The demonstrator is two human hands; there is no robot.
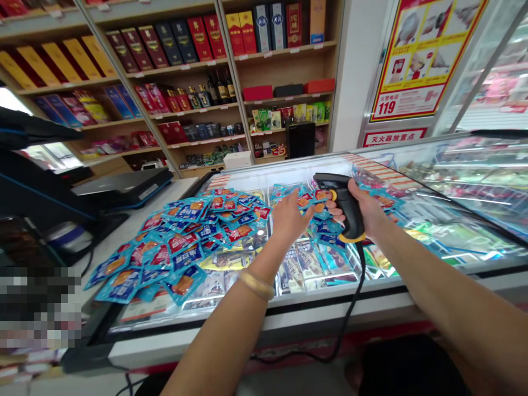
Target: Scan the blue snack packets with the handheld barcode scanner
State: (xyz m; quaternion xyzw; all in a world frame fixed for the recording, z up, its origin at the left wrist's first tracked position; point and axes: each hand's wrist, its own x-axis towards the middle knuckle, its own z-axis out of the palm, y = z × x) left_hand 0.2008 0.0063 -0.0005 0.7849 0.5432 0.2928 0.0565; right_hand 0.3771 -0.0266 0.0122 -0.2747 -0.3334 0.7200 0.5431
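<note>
My right hand (pixel 367 209) is wrapped round the grip of a black and yellow barcode scanner (pixel 351 212), whose head points left. A cable runs down from its handle. My left hand (pixel 290 215), with a gold bangle (pixel 256 284) on the wrist, reaches over small blue snack packets, its thumb apart from the fingers and nothing visible in it. Its fingertips are partly hidden, so contact with the packets is unclear. A large heap of blue and red snack packets (pixel 193 231) lies to the left, on the glass top of a chest freezer (pixel 181 334). More packets lie behind both hands.
Wrapped goods (pixel 303 264) show through the freezer glass. On the left are a counter scale (pixel 124 184) and a dark machine (pixel 37 181). Shelves (pixel 177 71) of boxes and bottles stand behind, with a fire-safety poster (pixel 424 60) at right. The scanner cable (pixel 344 324) hangs over the front edge.
</note>
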